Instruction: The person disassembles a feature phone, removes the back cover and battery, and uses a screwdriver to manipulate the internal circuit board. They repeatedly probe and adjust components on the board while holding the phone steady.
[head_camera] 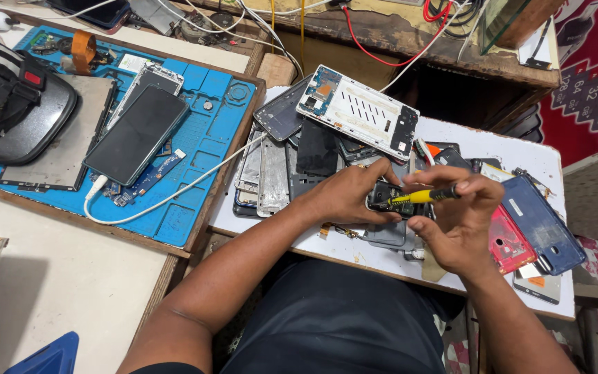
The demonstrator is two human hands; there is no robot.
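Note:
My left hand (346,195) grips a small dark phone body (390,199) with its circuit board exposed, held just above the white table (451,135). My right hand (459,220) pinches a yellow and black screwdriver (420,196) between thumb and fingers. Its tip points left onto the phone's board. Both hands meet over the table's front middle, among loose phone parts.
A pile of phone frames and back covers (292,159) lies left of my hands, with a white mid-frame (358,111) on top. Red (509,239) and blue (541,223) back covers lie at the right. A blue repair mat (195,131) holds a black phone (136,134) on a white cable.

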